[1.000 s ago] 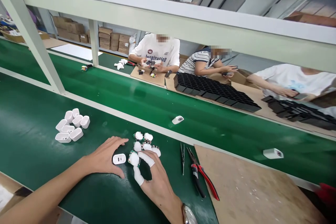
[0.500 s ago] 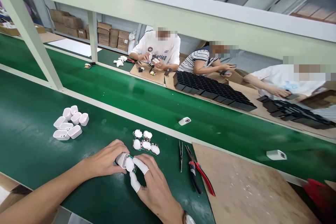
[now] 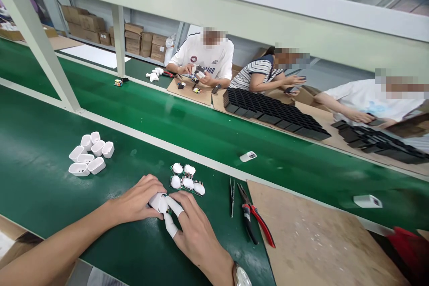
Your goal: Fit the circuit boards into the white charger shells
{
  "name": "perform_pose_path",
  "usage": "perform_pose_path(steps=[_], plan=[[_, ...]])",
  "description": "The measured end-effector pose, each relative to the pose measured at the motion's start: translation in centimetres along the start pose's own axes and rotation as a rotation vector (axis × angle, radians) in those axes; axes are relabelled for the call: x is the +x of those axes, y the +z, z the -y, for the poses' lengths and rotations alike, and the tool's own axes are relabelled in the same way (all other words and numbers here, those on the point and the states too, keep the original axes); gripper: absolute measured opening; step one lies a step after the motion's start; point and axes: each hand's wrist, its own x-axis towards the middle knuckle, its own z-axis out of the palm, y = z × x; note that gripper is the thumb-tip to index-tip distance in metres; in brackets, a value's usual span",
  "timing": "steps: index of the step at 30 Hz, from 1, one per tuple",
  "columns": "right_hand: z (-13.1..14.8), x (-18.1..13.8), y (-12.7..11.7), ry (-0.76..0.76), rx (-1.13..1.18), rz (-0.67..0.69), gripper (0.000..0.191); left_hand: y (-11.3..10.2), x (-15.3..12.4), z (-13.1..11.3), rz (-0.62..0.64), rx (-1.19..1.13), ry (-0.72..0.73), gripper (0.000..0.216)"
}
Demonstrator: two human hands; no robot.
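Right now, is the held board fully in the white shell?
Not fully in: part of the board shows between the white shell and the right hand; its depth cannot be told.

A wide stretch of bare bench [image 3: 36, 152] leaves passage left of the clustered white charger housings [image 3: 96, 166], and another gap separates them from the left hand [image 3: 142, 199]. Five white-topped circuit boards [image 3: 188, 183] block the way just beyond the right hand [image 3: 197, 225]. A lane runs between them and the tweezers [image 3: 232, 199]; pliers [image 3: 254, 216] lie just beside those, crowding the cardboard sheet [image 3: 301, 228]. Toward the conveyor belt [image 3: 187, 125], a slanted post [image 3: 43, 42] obstructs at left.
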Motion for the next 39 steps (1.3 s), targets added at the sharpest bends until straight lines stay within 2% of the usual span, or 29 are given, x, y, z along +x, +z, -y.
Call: perform_pose_path(steps=[3,6,11,15,18,21,25,27,30,32,35,36,39], plan=[[0.1,0.2,-0.2,0.01,-0.009,0.026,0.021,0.1,0.0,-0.1,0.001,0.017,-0.035,0.049],[0.2,0.2,-0.3,0.039,-0.002,0.032,0.024,0.2,-0.1,0.1,0.012,-0.06,-0.049,0.049],[-0.1,-0.1,0.4,-0.006,0.027,-0.038,0.025,0.7,-0.3,0.6,0.016,-0.176,-0.113,0.045],[-0.4,0.3,1.1,-0.029,-0.004,0.036,0.019,0.6,-0.2,0.6,0.026,-0.182,-0.174,0.05],[-0.6,0.7,1.0,-0.036,0.003,0.083,0.026,0.4,-0.2,0.4,0.026,-0.182,-0.191,0.05],[-1.1,0.5,1.0,-0.101,-0.02,0.101,0.033,0.4,-0.3,0.3,0.035,-0.185,-0.177,0.049],[-1.5,0.0,1.5,-0.212,-0.076,0.097,0.024,0.5,-0.4,0.5,0.05,-0.188,-0.176,0.044],[-1.4,0.2,1.6,-0.172,-0.044,0.119,0.022,0.5,-0.4,0.6,0.052,-0.185,-0.18,0.045],[-1.5,1.0,1.4,-0.004,0.171,0.114,0.03,0.3,-0.3,0.4,0.058,-0.165,-0.171,0.043],[-1.9,1.3,1.2,0.095,0.301,0.022,0.035,0.1,-0.5,0.0,0.043,-0.124,-0.157,0.05],[-2.9,0.8,0.6,0.167,0.303,-0.134,0.036,0.0,-1.0,-0.7,-0.022,0.006,-0.106,0.068],[-3.3,0.5,0.4,0.173,0.283,-0.15,0.037,0.1,-1.1,-1.0,-0.049,0.068,-0.071,0.062],[-4.4,-1.0,-0.5,0.186,0.221,-0.166,0.041,0.6,-1.5,-1.6,-0.133,0.248,0.056,0.018]])
